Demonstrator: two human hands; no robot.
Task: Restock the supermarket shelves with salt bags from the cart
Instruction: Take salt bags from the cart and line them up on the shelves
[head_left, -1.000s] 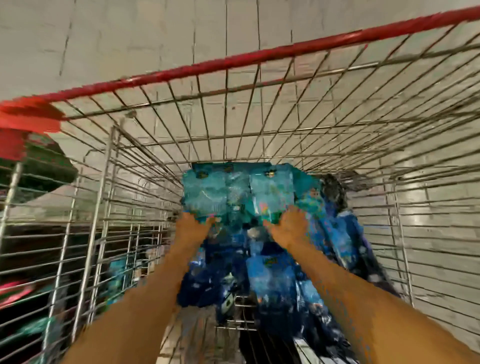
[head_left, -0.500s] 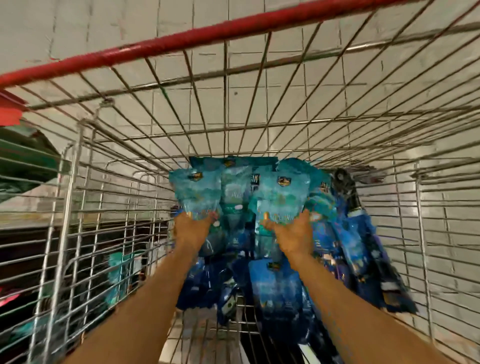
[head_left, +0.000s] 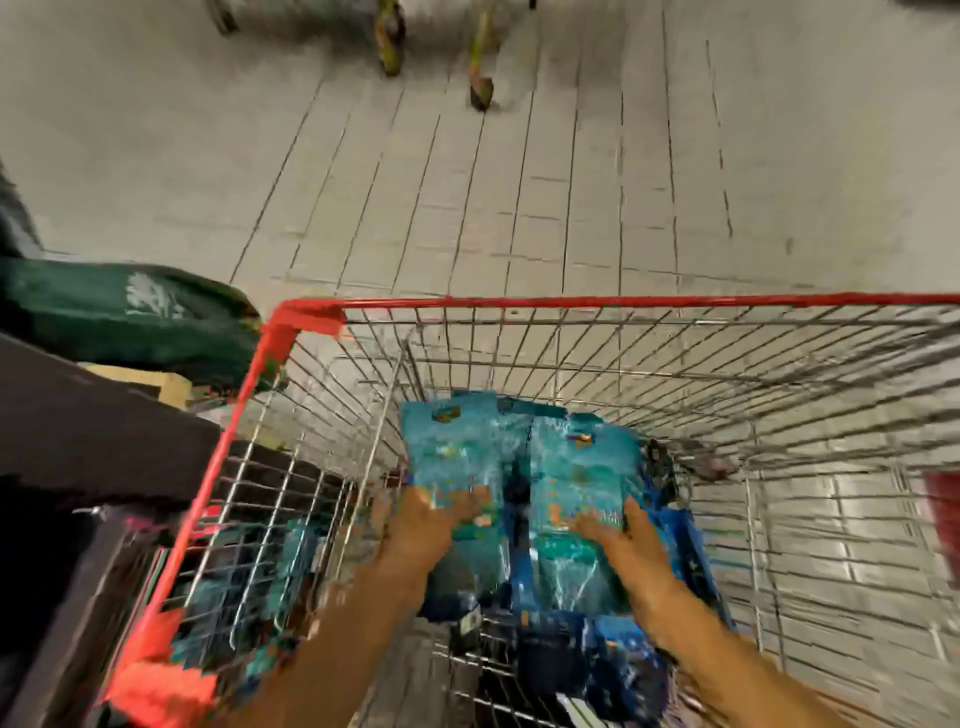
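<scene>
Both my hands reach into a wire cart (head_left: 753, 395) with a red rim. My left hand (head_left: 421, 525) grips the lower edge of a teal salt bag (head_left: 452, 452). My right hand (head_left: 618, 535) grips a second teal salt bag (head_left: 576, 478) beside it. Both bags are lifted upright above a pile of darker blue salt bags (head_left: 597, 639) lying in the cart's bottom. The picture is blurred, so the finger positions are only roughly visible.
A dark shelf unit (head_left: 78, 467) stands close on the left of the cart, with a dark green bag (head_left: 130, 317) on top near the cart's corner. Grey tiled floor (head_left: 467, 182) stretches ahead. Legs of another cart or stand (head_left: 483, 78) show at the far top.
The view has tilted up and pulled back, so the cart's rim and the floor ahead now show. Both hands still hold the two teal bags, raised a little higher off the pile.
</scene>
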